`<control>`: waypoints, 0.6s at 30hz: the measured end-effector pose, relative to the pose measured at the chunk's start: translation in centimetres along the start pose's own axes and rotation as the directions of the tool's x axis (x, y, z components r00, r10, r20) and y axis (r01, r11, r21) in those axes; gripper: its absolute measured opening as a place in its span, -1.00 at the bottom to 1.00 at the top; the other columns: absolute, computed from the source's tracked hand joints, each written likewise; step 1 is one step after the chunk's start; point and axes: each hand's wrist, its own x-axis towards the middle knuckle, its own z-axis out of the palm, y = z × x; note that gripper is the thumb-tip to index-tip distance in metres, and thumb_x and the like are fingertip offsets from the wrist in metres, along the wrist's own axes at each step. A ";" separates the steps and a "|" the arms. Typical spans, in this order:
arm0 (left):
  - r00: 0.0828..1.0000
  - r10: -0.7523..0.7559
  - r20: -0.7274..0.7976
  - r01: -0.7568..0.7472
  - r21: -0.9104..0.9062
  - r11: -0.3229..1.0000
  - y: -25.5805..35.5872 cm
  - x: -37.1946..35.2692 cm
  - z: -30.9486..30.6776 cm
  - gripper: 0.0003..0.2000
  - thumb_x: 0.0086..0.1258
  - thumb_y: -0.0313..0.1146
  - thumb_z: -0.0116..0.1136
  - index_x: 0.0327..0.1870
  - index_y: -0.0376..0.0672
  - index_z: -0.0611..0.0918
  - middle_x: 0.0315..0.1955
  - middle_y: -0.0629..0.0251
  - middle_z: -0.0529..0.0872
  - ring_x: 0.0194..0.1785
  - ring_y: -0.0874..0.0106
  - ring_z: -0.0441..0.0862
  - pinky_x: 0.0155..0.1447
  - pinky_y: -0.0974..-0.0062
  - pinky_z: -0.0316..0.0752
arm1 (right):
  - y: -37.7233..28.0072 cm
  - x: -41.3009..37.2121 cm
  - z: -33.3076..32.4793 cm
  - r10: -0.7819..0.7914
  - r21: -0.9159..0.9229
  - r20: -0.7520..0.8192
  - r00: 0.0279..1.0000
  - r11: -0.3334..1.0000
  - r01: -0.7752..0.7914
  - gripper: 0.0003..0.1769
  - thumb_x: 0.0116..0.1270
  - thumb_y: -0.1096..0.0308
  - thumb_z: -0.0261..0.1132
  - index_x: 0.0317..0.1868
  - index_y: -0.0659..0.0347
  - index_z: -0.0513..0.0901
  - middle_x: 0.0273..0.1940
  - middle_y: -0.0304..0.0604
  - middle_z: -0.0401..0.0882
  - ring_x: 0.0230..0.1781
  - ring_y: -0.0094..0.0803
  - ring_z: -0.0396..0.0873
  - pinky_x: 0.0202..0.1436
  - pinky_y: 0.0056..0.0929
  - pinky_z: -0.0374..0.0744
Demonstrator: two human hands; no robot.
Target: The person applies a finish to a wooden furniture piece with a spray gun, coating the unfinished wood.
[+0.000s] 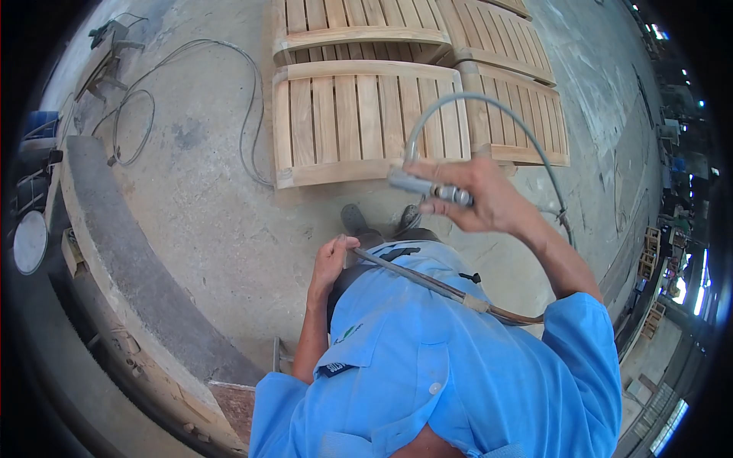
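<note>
Blue shirt (427, 366) fills the near view, and a brown hose (443, 288) runs slantwise across its chest from the left hand (332, 263), which is closed around the hose's end at the waist. Higher and just right of it, the right hand (485, 202) is raised with its fingers wrapped around a metal nozzle (427, 187), from which a grey hose (489, 103) arches up and drops past the right wrist. Beyond both hands, slatted wooden panels (359, 122) lie flat on the concrete floor (206, 198), with a loose cable (252, 99) looping left of them.
</note>
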 end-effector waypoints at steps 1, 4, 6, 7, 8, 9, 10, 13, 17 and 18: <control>1.000 -0.003 -0.005 0.003 -0.013 1.000 -0.1 0.0 0.1 -0.57 0.63 -0.15 -0.14 -0.09 -0.38 0.69 -0.17 0.13 0.77 0.00 0.35 0.66 0.21 0.40 0.46 | 0.1 -0.3 0.5 -0.035 0.014 0.018 0.999 0.999 0.034 -0.43 0.19 0.18 0.47 0.25 -0.05 0.63 -0.23 0.02 0.75 -0.30 -0.07 0.74 -0.24 -0.22 0.65; 1.000 0.023 0.008 -0.022 -0.017 1.000 -0.4 0.1 0.1 -0.57 0.63 -0.15 -0.14 -0.09 -0.38 0.69 -0.17 0.12 0.77 0.00 0.35 0.66 0.22 0.40 0.46 | 0.7 0.3 -0.1 0.000 0.054 -0.115 0.993 0.999 0.006 -0.45 0.17 0.22 0.48 0.22 -0.02 0.65 -0.24 0.03 0.75 -0.30 -0.05 0.74 -0.24 -0.23 0.64; 1.000 0.010 -0.001 -0.010 -0.012 1.000 -0.3 0.0 0.1 -0.56 0.63 -0.15 -0.14 -0.09 -0.38 0.69 -0.16 0.12 0.77 0.00 0.34 0.67 0.22 0.40 0.46 | 2.0 1.1 -1.6 0.044 -0.045 -0.184 0.982 0.998 -0.054 -0.43 0.19 0.22 0.47 0.24 0.04 0.63 -0.29 0.06 0.73 -0.36 -0.09 0.73 -0.27 -0.29 0.62; 1.000 0.004 -0.005 -0.004 -0.009 1.000 -0.2 0.0 0.0 -0.56 0.63 -0.15 -0.14 -0.09 -0.38 0.69 -0.16 0.12 0.77 0.00 0.34 0.67 0.22 0.40 0.46 | 2.5 1.4 -2.1 0.054 -0.064 -0.237 0.970 0.995 -0.071 -0.43 0.20 0.21 0.47 0.24 0.05 0.63 -0.32 0.06 0.72 -0.39 -0.11 0.72 -0.29 -0.30 0.61; 1.000 -0.008 -0.008 0.008 -0.007 1.000 -0.1 -0.1 0.0 -0.56 0.63 -0.15 -0.14 -0.09 -0.38 0.69 -0.16 0.11 0.77 0.00 0.34 0.67 0.22 0.40 0.46 | 2.9 1.7 -2.5 0.063 -0.082 -0.289 0.955 0.993 -0.090 -0.43 0.21 0.21 0.47 0.25 0.05 0.62 -0.35 0.06 0.72 -0.42 -0.12 0.70 -0.31 -0.31 0.60; 1.000 -0.021 -0.011 0.021 -0.005 1.000 0.2 -0.2 -0.1 -0.56 0.63 -0.14 -0.14 -0.09 -0.38 0.69 -0.16 0.11 0.77 0.00 0.34 0.67 0.22 0.40 0.46 | 3.3 1.9 -2.9 0.071 -0.099 -0.339 0.938 0.989 -0.110 -0.43 0.21 0.20 0.46 0.26 0.06 0.62 -0.37 0.07 0.71 -0.46 -0.13 0.69 -0.33 -0.32 0.59; 0.999 -0.034 -0.014 0.034 -0.004 0.999 0.5 -0.3 -0.1 -0.56 0.63 -0.14 -0.14 -0.09 -0.38 0.69 -0.16 0.11 0.77 0.00 0.34 0.67 0.22 0.40 0.46 | 4.1 1.9 -2.7 0.030 -0.095 -0.375 0.926 0.993 -0.070 -0.44 0.23 0.20 0.45 0.26 0.04 0.62 -0.42 0.05 0.69 -0.51 -0.15 0.66 -0.36 -0.31 0.56; 1.000 -0.024 -0.010 0.024 0.009 1.000 1.0 -0.2 -0.1 -0.55 0.63 -0.14 -0.14 -0.09 -0.39 0.69 -0.15 0.10 0.77 0.00 0.34 0.67 0.22 0.40 0.46 | 3.2 -0.3 -2.1 0.107 -0.128 -0.176 0.979 0.983 -0.130 -0.46 0.23 0.19 0.45 0.24 0.04 0.63 -0.40 0.06 0.69 -0.49 -0.09 0.65 -0.34 -0.30 0.57; 0.999 -0.032 -0.018 0.032 -0.031 0.999 1.4 0.4 0.4 -0.56 0.63 -0.14 -0.13 -0.06 -0.39 0.67 -0.15 0.08 0.77 0.01 0.34 0.67 0.22 0.41 0.46 | 1.3 -3.2 -0.4 0.086 -0.005 -0.096 0.992 0.996 -0.087 -0.42 0.18 0.14 0.49 0.23 0.01 0.64 -0.34 0.03 0.73 -0.44 0.02 0.66 -0.33 -0.23 0.59; 0.999 -0.033 -0.013 0.032 -0.033 0.999 1.5 0.5 0.6 -0.56 0.63 -0.15 -0.13 -0.06 -0.39 0.67 -0.15 0.07 0.77 0.01 0.34 0.67 0.22 0.41 0.46 | 1.1 -3.3 -0.7 0.130 -0.023 -0.073 0.989 0.991 -0.133 -0.40 0.17 0.14 0.49 0.25 0.00 0.63 -0.23 0.03 0.75 -0.36 -0.03 0.72 -0.29 -0.20 0.62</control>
